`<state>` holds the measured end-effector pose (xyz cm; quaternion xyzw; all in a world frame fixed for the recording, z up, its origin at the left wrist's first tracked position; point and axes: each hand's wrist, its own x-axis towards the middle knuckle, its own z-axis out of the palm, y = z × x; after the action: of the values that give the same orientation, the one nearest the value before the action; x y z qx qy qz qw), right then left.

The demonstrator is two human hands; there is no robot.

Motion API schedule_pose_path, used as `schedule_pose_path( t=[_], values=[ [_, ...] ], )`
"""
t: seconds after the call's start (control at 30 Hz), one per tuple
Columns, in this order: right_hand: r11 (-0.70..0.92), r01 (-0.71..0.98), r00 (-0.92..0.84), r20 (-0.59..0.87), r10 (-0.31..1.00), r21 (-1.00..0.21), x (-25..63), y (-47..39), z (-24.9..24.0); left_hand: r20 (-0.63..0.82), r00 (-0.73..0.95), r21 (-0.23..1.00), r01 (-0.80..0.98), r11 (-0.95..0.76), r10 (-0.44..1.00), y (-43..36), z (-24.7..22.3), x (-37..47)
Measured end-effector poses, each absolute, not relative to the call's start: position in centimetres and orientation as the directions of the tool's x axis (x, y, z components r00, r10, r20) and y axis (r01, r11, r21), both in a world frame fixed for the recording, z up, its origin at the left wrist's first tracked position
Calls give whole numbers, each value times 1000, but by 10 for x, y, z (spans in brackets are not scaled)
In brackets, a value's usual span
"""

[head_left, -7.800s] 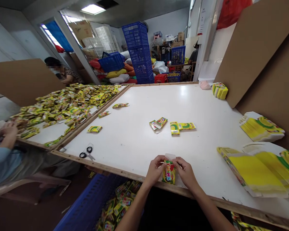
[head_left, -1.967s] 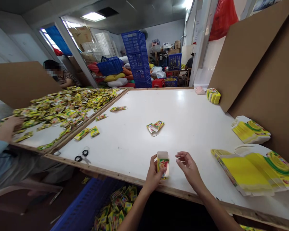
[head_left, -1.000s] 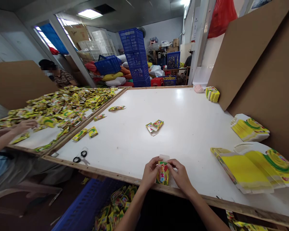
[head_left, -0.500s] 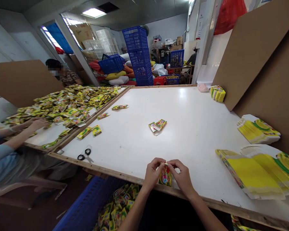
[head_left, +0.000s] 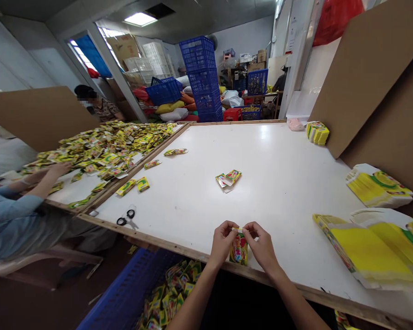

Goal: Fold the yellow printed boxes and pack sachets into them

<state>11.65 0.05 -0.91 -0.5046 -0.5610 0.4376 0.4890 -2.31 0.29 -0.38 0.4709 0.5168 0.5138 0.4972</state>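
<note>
At the near edge of the white table (head_left: 192,201), a small yellow-green box (head_left: 239,249) with a red picture lies between both hands. My left hand (head_left: 223,240) pinches its top left corner, fingers bent. On the other top corner, the fingers of my right hand (head_left: 259,243) are closed in the same way. Farther forward, two small boxes (head_left: 230,178) overlap, one with a white flap showing. Fanned stacks of flat yellow cartons (head_left: 375,247) lie to the right.
Black-handled scissors (head_left: 127,217) lie at the left edge. Below the table is a blue crate (head_left: 113,288) of boxes. Past a wooden strip, a person's hands (head_left: 55,172) touch a large box pile (head_left: 106,142). Cardboard sheets (head_left: 365,78) stand at the right.
The view has shifted slightly, so the scene sits farther right. My fingers have moved a little apart at the box's top, and more of its front shows. The neighbouring person's arms have moved.
</note>
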Motion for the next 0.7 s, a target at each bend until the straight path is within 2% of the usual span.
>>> schedule_pose_path(
  t=[0.3, 0.43, 0.57, 0.63, 0.67, 0.7],
  values=[
    [118, 86, -73, 112, 991, -989, 123, -17, -20, -52, 4, 999, 0, 52, 999, -9, -5, -25],
    [89, 74, -72, 83, 994, -993, 125, -21, -25, -18, -81, 998, 59, 23, 997, -16, 3, -34],
    [-34, 76, -27, -37, 999, -996, 130, -25, -30, -7, -184, 990, 136, 33, 983, -43, 32, -88],
    [-77, 81, -59, -82, 995, -994, 132, -26, -29, -67, -131, 974, 205, 93, 989, -59, 47, -123],
    [-93, 84, -88, -100, 991, -992, 132, -26, -28, -128, -82, 934, 327, 148, 988, -66, 54, -138],
    [-108, 87, -121, -118, 986, -990, 132, -25, -27, -124, -95, 891, 428, 153, 988, -71, 58, -150]
  ],
)
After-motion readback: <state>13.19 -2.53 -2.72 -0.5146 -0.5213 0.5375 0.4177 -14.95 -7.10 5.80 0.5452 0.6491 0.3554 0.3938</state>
